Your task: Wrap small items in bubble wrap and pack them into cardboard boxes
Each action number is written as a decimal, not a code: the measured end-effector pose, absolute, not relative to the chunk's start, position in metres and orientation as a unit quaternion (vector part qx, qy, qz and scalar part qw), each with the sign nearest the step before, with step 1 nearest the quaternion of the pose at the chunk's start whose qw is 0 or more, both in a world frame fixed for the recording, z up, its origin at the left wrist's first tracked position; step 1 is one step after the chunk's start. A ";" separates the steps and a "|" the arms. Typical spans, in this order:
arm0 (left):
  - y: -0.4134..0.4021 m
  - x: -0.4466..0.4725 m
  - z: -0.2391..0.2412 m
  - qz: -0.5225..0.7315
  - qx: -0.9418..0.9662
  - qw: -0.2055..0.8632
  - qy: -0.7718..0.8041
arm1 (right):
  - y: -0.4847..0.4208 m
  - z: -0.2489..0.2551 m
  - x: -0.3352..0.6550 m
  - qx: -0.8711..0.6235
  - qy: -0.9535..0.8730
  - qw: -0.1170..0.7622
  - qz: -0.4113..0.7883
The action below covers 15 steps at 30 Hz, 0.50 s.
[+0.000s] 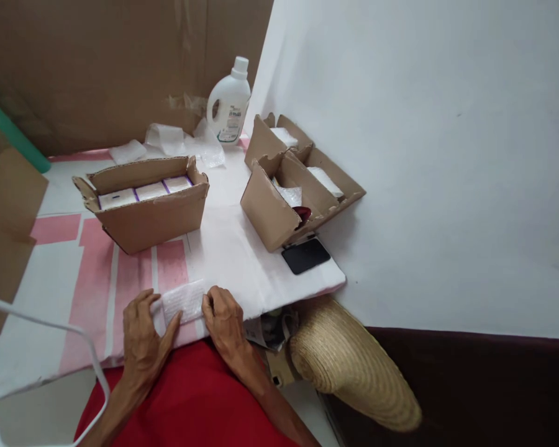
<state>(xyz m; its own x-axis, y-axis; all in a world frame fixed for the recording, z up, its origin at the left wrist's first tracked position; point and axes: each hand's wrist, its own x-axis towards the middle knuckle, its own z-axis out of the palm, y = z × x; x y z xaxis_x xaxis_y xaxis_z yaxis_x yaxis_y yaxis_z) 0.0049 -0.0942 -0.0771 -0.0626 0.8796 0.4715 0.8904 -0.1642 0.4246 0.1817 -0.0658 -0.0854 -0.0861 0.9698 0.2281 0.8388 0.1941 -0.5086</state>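
A flat packet of bubble wrap (184,302) lies at the front edge of the table; whatever is inside it cannot be made out. My left hand (142,335) grips its left end, with the thumb along the near side and the fingers curled at the far corner. At the other end, my right hand (224,318) pinches the packet's right edge between thumb and bent fingers. Beyond my hands stands a long cardboard box (153,217) holding several white packs with purple edges.
At the right, a divided cardboard box (268,208) holds bubble-wrapped items. A black phone (306,256) lies before it. Behind are a white jug (230,105) and loose bubble wrap (165,139). A straw hat (354,366) hangs below the table; a white cable (51,323) curves at left.
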 end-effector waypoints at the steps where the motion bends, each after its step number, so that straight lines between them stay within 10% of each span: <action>1: -0.095 0.006 -0.076 -0.340 -0.690 0.022 -0.639 | -0.067 -0.084 0.181 -0.624 -0.729 0.253 0.120; 15: -0.089 -0.009 -0.102 -0.265 -0.852 -0.023 -0.450 | -0.070 -0.085 0.208 -0.420 -0.847 0.296 0.132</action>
